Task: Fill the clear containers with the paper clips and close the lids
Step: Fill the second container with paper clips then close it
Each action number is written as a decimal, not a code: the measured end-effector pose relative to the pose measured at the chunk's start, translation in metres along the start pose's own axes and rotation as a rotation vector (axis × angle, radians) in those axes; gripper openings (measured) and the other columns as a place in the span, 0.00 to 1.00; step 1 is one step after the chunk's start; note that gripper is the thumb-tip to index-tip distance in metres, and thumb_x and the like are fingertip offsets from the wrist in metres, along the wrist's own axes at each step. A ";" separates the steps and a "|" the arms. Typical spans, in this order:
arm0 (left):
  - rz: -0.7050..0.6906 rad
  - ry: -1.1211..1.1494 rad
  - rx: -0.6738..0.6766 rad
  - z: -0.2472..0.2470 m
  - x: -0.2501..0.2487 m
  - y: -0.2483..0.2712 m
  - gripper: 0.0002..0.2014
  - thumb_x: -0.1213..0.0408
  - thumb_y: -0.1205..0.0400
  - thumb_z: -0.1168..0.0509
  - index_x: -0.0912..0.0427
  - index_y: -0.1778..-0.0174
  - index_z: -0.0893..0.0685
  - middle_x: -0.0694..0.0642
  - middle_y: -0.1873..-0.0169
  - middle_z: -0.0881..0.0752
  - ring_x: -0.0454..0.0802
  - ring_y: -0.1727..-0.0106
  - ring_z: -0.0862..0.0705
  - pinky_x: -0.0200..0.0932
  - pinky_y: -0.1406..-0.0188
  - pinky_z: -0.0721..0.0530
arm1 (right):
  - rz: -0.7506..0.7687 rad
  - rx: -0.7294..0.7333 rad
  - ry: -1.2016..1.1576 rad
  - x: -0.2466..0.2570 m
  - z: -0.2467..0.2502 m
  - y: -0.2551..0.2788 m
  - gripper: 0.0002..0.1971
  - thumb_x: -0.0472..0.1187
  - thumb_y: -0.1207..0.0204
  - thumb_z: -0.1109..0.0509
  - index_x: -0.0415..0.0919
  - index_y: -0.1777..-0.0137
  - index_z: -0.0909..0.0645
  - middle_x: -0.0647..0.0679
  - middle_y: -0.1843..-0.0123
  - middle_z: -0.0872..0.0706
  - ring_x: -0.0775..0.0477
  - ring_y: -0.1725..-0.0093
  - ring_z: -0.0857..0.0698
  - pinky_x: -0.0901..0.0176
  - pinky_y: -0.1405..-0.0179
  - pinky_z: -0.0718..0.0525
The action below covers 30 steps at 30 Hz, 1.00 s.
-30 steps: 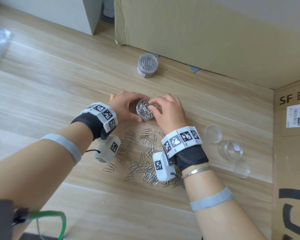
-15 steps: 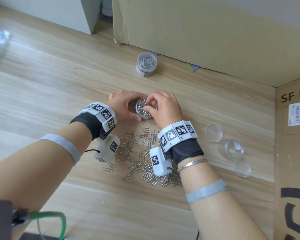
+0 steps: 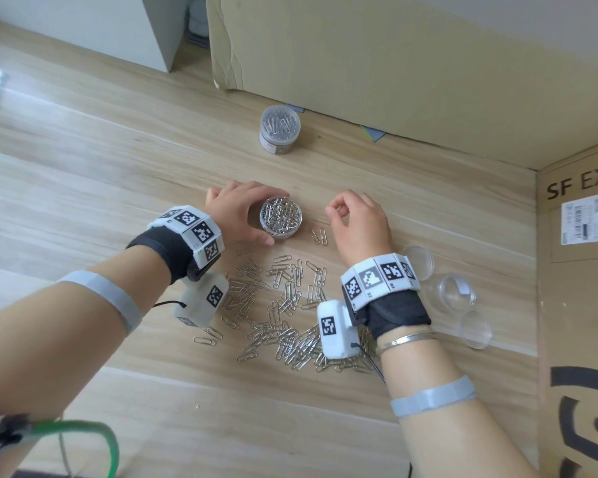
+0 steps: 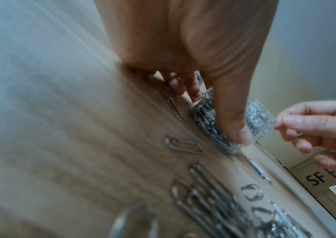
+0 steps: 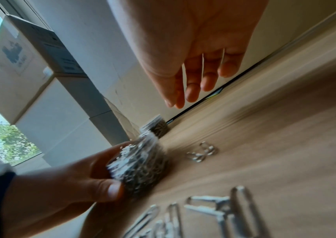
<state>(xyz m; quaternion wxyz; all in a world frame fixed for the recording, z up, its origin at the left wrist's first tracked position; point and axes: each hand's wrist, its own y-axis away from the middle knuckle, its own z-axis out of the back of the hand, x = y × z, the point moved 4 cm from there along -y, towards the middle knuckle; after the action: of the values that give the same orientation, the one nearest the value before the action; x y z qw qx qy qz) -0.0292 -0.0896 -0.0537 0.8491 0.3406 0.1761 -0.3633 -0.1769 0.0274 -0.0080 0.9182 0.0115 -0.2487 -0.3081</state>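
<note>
Clips [image 3: 283, 305] litter the surface [image 3: 83, 167] at 6 o'clock of the full container [image 3: 281, 218]; left grip [image 3: 237, 213] grasps it, right grip [image 3: 359, 222] released; lidded jar [image 3: 279, 129] at 12.

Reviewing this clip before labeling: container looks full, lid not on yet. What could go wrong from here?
1. The container held by the left hand is heaped to the rim; clips may block the lid from seating.
2. Lids lie beyond the right hand, beside an empty container; reaching could knock it.
3. Loose paper clips could scatter under moving wrists.
</note>
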 end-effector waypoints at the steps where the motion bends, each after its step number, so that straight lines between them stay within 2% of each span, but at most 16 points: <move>1: 0.008 0.005 -0.013 0.000 -0.002 0.000 0.38 0.49 0.35 0.24 0.34 0.30 0.34 0.42 0.31 0.28 0.52 0.31 0.34 0.53 0.36 0.40 | -0.026 0.003 0.026 -0.008 0.004 0.002 0.06 0.42 0.22 0.36 0.42 0.51 0.19 0.47 0.51 0.17 0.44 0.47 0.21 0.61 0.54 0.31; 3: 0.024 0.021 -0.039 0.000 -0.004 0.000 0.37 0.51 0.36 0.23 0.34 0.32 0.31 0.41 0.35 0.26 0.51 0.32 0.32 0.51 0.39 0.41 | -0.081 0.017 0.079 -0.024 0.011 0.005 0.07 0.41 0.22 0.36 0.43 0.48 0.19 0.46 0.47 0.17 0.42 0.44 0.22 0.57 0.49 0.29; 6: 0.025 0.047 -0.059 -0.001 -0.008 -0.001 0.37 0.54 0.38 0.22 0.35 0.34 0.29 0.38 0.44 0.25 0.47 0.36 0.27 0.48 0.44 0.43 | -0.214 0.067 0.163 -0.049 0.023 0.011 0.14 0.42 0.23 0.35 0.47 0.38 0.23 0.43 0.37 0.21 0.38 0.36 0.26 0.52 0.37 0.28; 9: 0.017 0.073 -0.082 0.000 -0.017 -0.005 0.36 0.55 0.38 0.22 0.36 0.34 0.28 0.40 0.41 0.23 0.45 0.37 0.26 0.50 0.41 0.39 | -0.316 0.112 0.220 -0.069 0.032 0.017 0.22 0.48 0.23 0.35 0.51 0.30 0.29 0.43 0.29 0.27 0.37 0.30 0.31 0.48 0.30 0.31; 11: 0.007 0.107 -0.088 -0.001 -0.025 -0.008 0.36 0.55 0.38 0.22 0.37 0.34 0.27 0.41 0.40 0.23 0.43 0.43 0.25 0.54 0.36 0.34 | -0.345 0.117 0.232 -0.079 0.034 0.021 0.25 0.48 0.24 0.35 0.51 0.27 0.32 0.43 0.27 0.29 0.36 0.28 0.33 0.48 0.28 0.34; 14: -0.017 0.155 -0.083 -0.003 -0.040 -0.013 0.36 0.54 0.39 0.21 0.36 0.35 0.26 0.37 0.46 0.25 0.42 0.49 0.26 0.59 0.36 0.29 | -0.408 0.134 0.272 -0.093 0.033 0.027 0.28 0.48 0.26 0.33 0.52 0.26 0.34 0.43 0.24 0.31 0.34 0.27 0.32 0.45 0.28 0.35; 16: -0.040 0.170 -0.070 -0.006 -0.051 -0.016 0.36 0.54 0.39 0.21 0.37 0.35 0.26 0.37 0.47 0.26 0.42 0.51 0.26 0.58 0.37 0.28 | -0.454 0.156 0.294 -0.102 0.033 0.031 0.29 0.47 0.28 0.31 0.51 0.26 0.34 0.42 0.25 0.31 0.32 0.28 0.31 0.42 0.28 0.35; 19: -0.074 0.185 -0.052 -0.012 -0.064 -0.019 0.36 0.55 0.39 0.21 0.39 0.35 0.26 0.40 0.46 0.24 0.43 0.52 0.26 0.55 0.39 0.27 | -0.478 0.197 0.309 -0.112 0.032 0.035 0.30 0.44 0.29 0.29 0.50 0.28 0.34 0.39 0.29 0.27 0.31 0.32 0.26 0.43 0.31 0.31; 23: -0.098 0.186 -0.022 -0.021 -0.076 -0.021 0.36 0.54 0.39 0.21 0.36 0.36 0.26 0.37 0.49 0.26 0.43 0.54 0.27 0.60 0.37 0.26 | -0.433 0.214 0.323 -0.117 0.030 0.035 0.30 0.35 0.29 0.31 0.52 0.27 0.35 0.39 0.34 0.24 0.32 0.37 0.21 0.47 0.40 0.22; 25: -0.095 0.187 -0.013 -0.025 -0.079 -0.023 0.36 0.54 0.39 0.21 0.36 0.36 0.26 0.37 0.50 0.27 0.42 0.55 0.27 0.61 0.37 0.26 | -0.403 0.216 0.294 -0.113 0.031 0.034 0.30 0.34 0.29 0.31 0.52 0.28 0.34 0.40 0.34 0.24 0.33 0.39 0.20 0.48 0.44 0.18; 28: -0.109 0.198 -0.010 -0.028 -0.083 -0.025 0.36 0.54 0.40 0.20 0.36 0.36 0.26 0.38 0.49 0.26 0.43 0.54 0.27 0.62 0.38 0.25 | -0.348 0.212 0.191 -0.102 0.034 0.032 0.33 0.38 0.31 0.28 0.51 0.27 0.35 0.41 0.31 0.27 0.35 0.37 0.21 0.50 0.42 0.21; 30: -0.116 0.204 -0.008 -0.030 -0.085 -0.027 0.36 0.54 0.40 0.20 0.37 0.36 0.26 0.38 0.49 0.26 0.43 0.53 0.28 0.63 0.39 0.25 | -0.294 0.209 0.078 -0.089 0.035 0.031 0.36 0.36 0.32 0.28 0.51 0.25 0.37 0.41 0.29 0.30 0.37 0.35 0.23 0.51 0.37 0.24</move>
<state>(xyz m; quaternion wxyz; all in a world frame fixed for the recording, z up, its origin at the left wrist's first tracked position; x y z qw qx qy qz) -0.1084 -0.0397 -0.0403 0.8058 0.3616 0.2826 -0.3744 -0.2371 0.1079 -0.0119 0.8659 0.1550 -0.2394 -0.4110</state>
